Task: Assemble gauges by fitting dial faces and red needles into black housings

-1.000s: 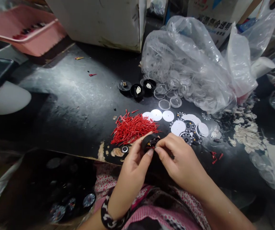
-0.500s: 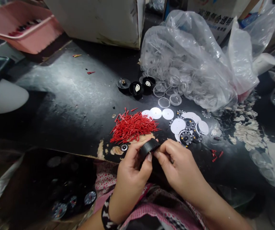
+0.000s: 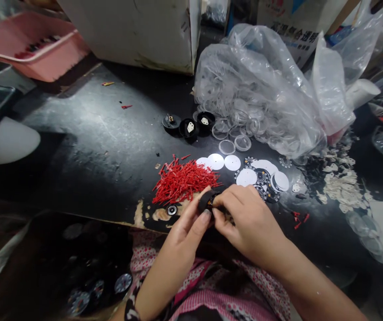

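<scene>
My left hand point(image 3: 186, 227) is closed around a round black gauge case point(image 3: 206, 200), held on its side at the table's front edge. With its fingers pinched at the open face of the case, my right hand point(image 3: 245, 218) covers much of it; whatever sits between those fingertips is hidden. A heap of red pointers point(image 3: 183, 180) lies just beyond my left hand. Past my right hand are printed dial discs point(image 3: 261, 176) and white discs point(image 3: 215, 161), partly overlapping. A small black-and-white ring point(image 3: 172, 210) rests left of the case.
More black cases point(image 3: 188, 128) stand farther back beside a plastic bag point(image 3: 254, 89) of clear round covers. Pale flat plates point(image 3: 340, 187) are strewn at the right. A pink bin point(image 3: 58, 53) and a large box point(image 3: 128, 35) stand at the back. Finished-looking gauges point(image 3: 123, 283) lie below the edge.
My right hand has moved up and over the case, its fingers now bent at the open face. The case has turned in my left hand. The view has shifted slightly.
</scene>
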`<state>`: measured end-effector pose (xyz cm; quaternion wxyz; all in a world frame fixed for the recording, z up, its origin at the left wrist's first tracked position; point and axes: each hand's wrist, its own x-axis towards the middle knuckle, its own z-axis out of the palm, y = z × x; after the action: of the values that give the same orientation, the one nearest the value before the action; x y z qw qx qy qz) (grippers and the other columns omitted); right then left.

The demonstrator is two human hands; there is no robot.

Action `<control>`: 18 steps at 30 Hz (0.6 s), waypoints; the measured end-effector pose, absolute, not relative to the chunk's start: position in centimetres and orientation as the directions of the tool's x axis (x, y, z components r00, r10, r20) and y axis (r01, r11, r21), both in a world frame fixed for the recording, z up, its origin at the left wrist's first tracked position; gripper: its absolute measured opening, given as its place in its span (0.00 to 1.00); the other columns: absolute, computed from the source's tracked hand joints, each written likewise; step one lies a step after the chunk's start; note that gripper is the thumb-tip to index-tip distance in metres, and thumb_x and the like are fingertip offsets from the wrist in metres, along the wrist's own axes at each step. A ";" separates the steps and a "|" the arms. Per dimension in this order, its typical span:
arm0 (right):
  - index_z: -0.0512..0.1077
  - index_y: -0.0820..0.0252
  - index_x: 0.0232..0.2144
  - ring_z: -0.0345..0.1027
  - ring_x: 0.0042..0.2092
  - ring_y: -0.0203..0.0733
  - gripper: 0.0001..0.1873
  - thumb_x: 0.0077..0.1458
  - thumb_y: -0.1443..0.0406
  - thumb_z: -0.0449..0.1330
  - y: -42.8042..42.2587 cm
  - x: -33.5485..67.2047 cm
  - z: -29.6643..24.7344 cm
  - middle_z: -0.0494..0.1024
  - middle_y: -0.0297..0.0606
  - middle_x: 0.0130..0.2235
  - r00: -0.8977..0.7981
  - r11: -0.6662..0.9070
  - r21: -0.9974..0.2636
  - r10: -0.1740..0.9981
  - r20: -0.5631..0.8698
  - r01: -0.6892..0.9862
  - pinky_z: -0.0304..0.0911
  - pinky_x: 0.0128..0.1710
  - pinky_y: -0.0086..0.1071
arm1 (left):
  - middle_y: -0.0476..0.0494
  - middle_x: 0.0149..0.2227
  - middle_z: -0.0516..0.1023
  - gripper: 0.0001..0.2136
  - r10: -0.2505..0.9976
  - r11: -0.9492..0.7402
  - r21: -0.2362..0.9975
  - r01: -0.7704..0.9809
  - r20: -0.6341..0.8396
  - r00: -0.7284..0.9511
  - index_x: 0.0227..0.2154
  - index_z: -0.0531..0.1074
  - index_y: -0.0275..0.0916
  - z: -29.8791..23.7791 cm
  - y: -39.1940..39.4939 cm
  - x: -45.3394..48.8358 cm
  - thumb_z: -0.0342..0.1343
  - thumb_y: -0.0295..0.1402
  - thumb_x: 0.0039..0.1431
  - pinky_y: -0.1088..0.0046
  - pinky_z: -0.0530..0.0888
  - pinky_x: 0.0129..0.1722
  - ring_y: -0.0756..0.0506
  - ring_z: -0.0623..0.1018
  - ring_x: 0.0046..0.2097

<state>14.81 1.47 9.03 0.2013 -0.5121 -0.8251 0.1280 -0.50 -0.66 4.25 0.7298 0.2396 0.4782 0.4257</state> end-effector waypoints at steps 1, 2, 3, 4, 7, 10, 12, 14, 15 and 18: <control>0.71 0.63 0.32 0.64 0.35 0.42 0.06 0.59 0.71 0.54 1.6 14.7 9.0 0.74 0.39 0.32 -0.399 0.453 -0.388 0.891 0.214 0.803 0.56 0.38 0.38 | 0.51 0.60 0.72 0.18 0.837 0.535 0.725 -0.434 -0.524 0.158 0.50 0.76 0.52 4.4 -0.7 -0.1 0.63 0.41 0.56 0.67 0.65 0.62 0.40 0.65 0.65; 0.70 0.63 0.30 0.64 0.33 0.41 0.07 0.58 0.72 0.53 1.7 14.4 8.9 0.73 0.38 0.30 -0.391 0.450 -0.374 0.892 0.225 0.811 0.56 0.37 0.37 | 0.49 0.59 0.74 0.17 0.820 0.549 0.684 -0.480 -0.553 0.149 0.48 0.77 0.51 4.5 -0.8 0.4 0.63 0.43 0.55 0.66 0.68 0.60 0.39 0.67 0.64; 0.70 0.63 0.29 0.63 0.32 0.41 0.07 0.57 0.72 0.53 1.7 14.2 9.0 0.72 0.38 0.29 -0.366 0.429 -0.377 0.902 0.229 0.821 0.55 0.36 0.37 | 0.48 0.57 0.75 0.17 0.802 0.560 0.638 -0.528 -0.578 0.152 0.47 0.78 0.50 4.7 -0.9 0.9 0.63 0.43 0.54 0.65 0.71 0.58 0.38 0.68 0.63; 0.69 0.62 0.28 0.62 0.31 0.40 0.07 0.56 0.72 0.53 1.7 14.0 9.0 0.71 0.37 0.28 -0.328 0.392 -0.393 0.918 0.222 0.832 0.55 0.36 0.36 | 0.46 0.55 0.77 0.16 0.787 0.565 0.595 -0.571 -0.596 0.159 0.45 0.79 0.49 4.8 -0.9 1.3 0.63 0.44 0.54 0.64 0.73 0.56 0.36 0.70 0.61; 0.69 0.61 0.28 0.61 0.29 0.37 0.05 0.55 0.72 0.56 1.7 13.8 9.6 0.72 0.34 0.28 -0.199 0.224 -0.474 0.975 0.103 0.852 0.56 0.34 0.33 | 0.47 0.53 0.79 0.14 0.790 0.546 0.564 -0.620 -0.593 0.156 0.44 0.79 0.49 4.4 -1.1 2.0 0.62 0.43 0.56 0.64 0.74 0.55 0.37 0.71 0.61; 0.70 0.59 0.28 0.63 0.29 0.35 0.05 0.55 0.71 0.58 2.7 14.9 10.1 0.73 0.31 0.28 -0.230 0.140 -0.613 0.971 -0.070 0.777 0.56 0.31 0.30 | 0.52 0.58 0.75 0.15 0.841 0.505 0.665 -0.549 -0.522 0.141 0.47 0.77 0.52 3.6 -0.9 1.7 0.62 0.40 0.57 0.69 0.71 0.58 0.41 0.69 0.62; 0.72 0.58 0.29 0.66 0.30 0.35 0.06 0.58 0.68 0.57 4.6 16.2 10.0 0.75 0.31 0.29 -0.258 0.144 -0.680 0.964 -0.069 0.719 0.59 0.32 0.29 | 0.52 0.60 0.72 0.15 0.868 0.472 0.709 -0.524 -0.478 0.135 0.49 0.76 0.53 3.2 -0.6 1.3 0.61 0.39 0.58 0.69 0.71 0.58 0.42 0.68 0.63; 0.74 0.59 0.32 0.69 0.35 0.38 0.08 0.61 0.64 0.56 7.3 17.9 9.3 0.78 0.35 0.33 -0.144 0.143 -0.615 0.988 0.049 0.776 0.61 0.37 0.32 | 0.50 0.59 0.73 0.14 0.879 0.447 0.705 -0.550 -0.460 0.125 0.49 0.76 0.51 3.2 -0.2 1.1 0.59 0.39 0.60 0.66 0.72 0.57 0.41 0.70 0.61; 0.74 0.60 0.37 0.70 0.39 0.41 0.08 0.61 0.63 0.56 8.8 18.7 8.8 0.78 0.40 0.39 -0.035 0.098 -0.520 0.991 0.129 0.849 0.62 0.41 0.35 | 0.49 0.58 0.75 0.14 0.883 0.438 0.696 -0.569 -0.453 0.127 0.49 0.76 0.50 3.3 -0.1 1.1 0.59 0.39 0.60 0.65 0.73 0.57 0.41 0.72 0.60; 0.72 0.67 0.48 0.69 0.48 0.55 0.19 0.56 0.62 0.62 12.7 20.6 7.1 0.75 0.55 0.48 0.066 -0.021 -0.285 0.987 0.147 0.958 0.61 0.48 0.49 | 0.45 0.53 0.78 0.13 0.889 0.425 0.668 -0.610 -0.436 0.142 0.47 0.77 0.46 3.6 0.1 1.3 0.60 0.39 0.59 0.61 0.73 0.57 0.41 0.75 0.56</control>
<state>20.61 12.69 7.12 0.1557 -0.7131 -0.6820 0.0459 1.27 0.09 3.58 0.7364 0.1686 0.4127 0.5088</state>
